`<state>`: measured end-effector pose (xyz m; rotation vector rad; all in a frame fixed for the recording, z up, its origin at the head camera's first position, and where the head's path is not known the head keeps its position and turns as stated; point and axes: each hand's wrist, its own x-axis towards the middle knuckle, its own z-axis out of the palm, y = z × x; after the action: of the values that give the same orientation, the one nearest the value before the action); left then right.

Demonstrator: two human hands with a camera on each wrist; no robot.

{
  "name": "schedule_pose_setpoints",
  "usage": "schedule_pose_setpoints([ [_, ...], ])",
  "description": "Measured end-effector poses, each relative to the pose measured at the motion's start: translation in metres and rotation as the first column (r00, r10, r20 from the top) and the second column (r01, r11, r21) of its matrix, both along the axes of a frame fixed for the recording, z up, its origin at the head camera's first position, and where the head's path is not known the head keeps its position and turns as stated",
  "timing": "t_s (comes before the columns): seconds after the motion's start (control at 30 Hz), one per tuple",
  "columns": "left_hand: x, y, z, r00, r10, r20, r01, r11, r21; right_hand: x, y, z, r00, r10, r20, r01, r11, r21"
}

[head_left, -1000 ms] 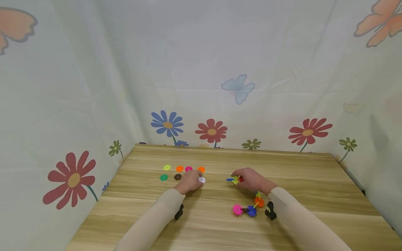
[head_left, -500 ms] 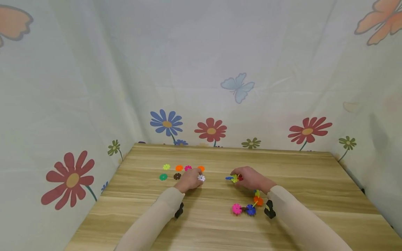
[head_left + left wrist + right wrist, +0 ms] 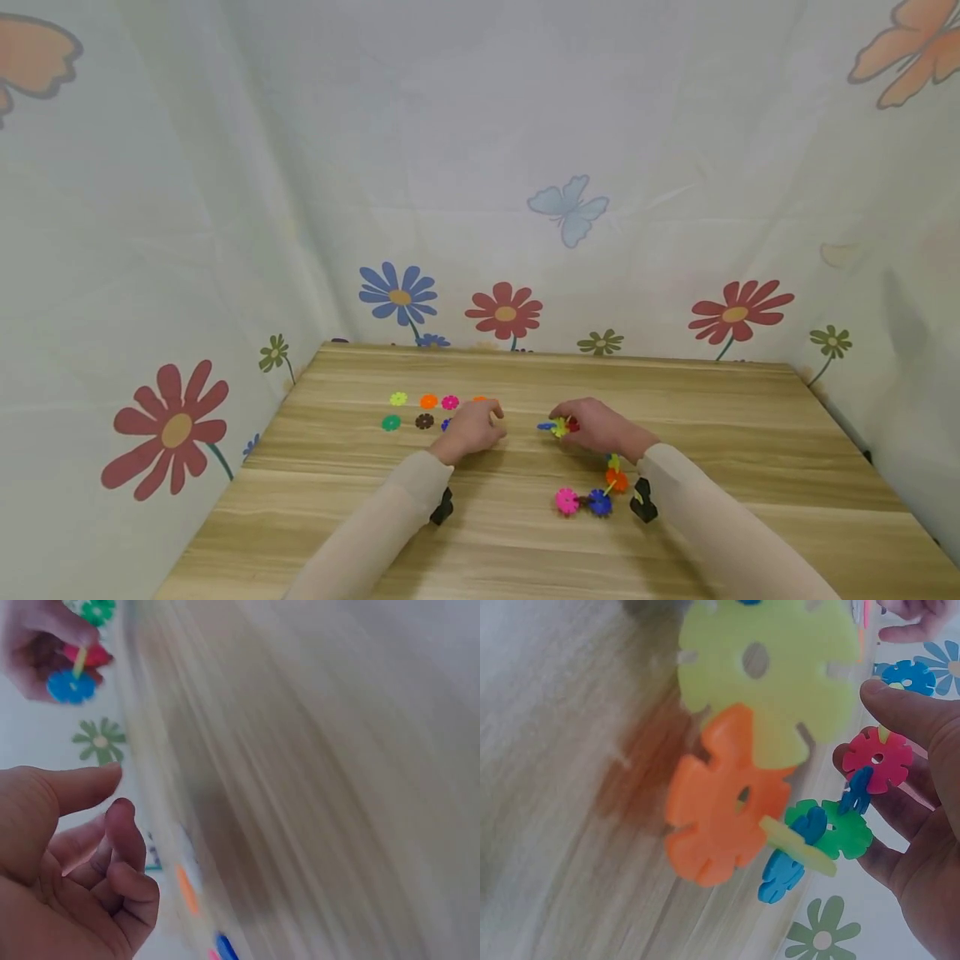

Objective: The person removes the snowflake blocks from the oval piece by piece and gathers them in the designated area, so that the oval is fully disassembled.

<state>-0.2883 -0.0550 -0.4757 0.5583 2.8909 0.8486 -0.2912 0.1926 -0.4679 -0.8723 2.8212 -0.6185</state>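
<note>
My right hand (image 3: 603, 429) holds a chain of notched, flower-shaped plastic linking discs, fingers and thumb around its red disc (image 3: 892, 774). A light blue disc (image 3: 922, 681) sticks out past the thumb, joined by a yellow one. From the hand the chain runs through a green disc (image 3: 853, 834), an orange disc (image 3: 697, 825) and a large-looking yellow disc (image 3: 802, 667). Its pink end disc (image 3: 562, 497) is low over the table. My left hand (image 3: 471, 429) is above the table with loosely bent fingers, nothing between thumb and forefinger. A blurred white disc (image 3: 189, 853) lies beyond it.
Loose discs lie left of my left hand, among them a green disc (image 3: 391, 422), a brown disc (image 3: 424, 421), a yellow disc (image 3: 398, 398) and a pink disc (image 3: 450, 402). The wooden table (image 3: 675, 396) meets a flower-printed curtain (image 3: 645, 167) at its back edge.
My left hand has come away from the white disc and shifted right, now covering that disc in the head view. A dark blue disc shows behind the hand. My right hand stays nearly still.
</note>
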Motion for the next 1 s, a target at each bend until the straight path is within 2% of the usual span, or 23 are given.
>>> schedule_pose_setpoints([
  [0.23, 0.003, 0.032, -0.001, 0.997, -0.061, 0.040, 0.053, 0.983, 0.175, -0.001, -0.001, 0.000, 0.999, 0.020, -0.032, -0.020, 1.000, -0.001],
  [0.4, 0.003, 0.045, -0.006, 0.997, -0.079, 0.014, 0.073, 0.961, 0.268, 0.000, -0.002, 0.001, 0.999, 0.010, -0.049, -0.010, 1.000, 0.001],
  [0.57, 0.003, 0.052, -0.009, 0.997, -0.075, -0.029, 0.080, 0.951, 0.297, -0.001, -0.003, 0.000, 0.999, 0.017, -0.041, -0.018, 1.000, -0.011],
  [0.77, 0.004, 0.053, -0.011, 0.998, -0.053, -0.042, 0.063, 0.956, 0.287, -0.002, -0.003, -0.003, 0.999, 0.030, -0.027, -0.031, 0.999, -0.029],
  [1.0, 0.002, 0.051, -0.014, 0.998, -0.023, -0.066, 0.040, 0.961, 0.273, -0.003, 0.000, -0.004, 0.998, 0.026, -0.061, -0.028, 0.999, -0.026],
])
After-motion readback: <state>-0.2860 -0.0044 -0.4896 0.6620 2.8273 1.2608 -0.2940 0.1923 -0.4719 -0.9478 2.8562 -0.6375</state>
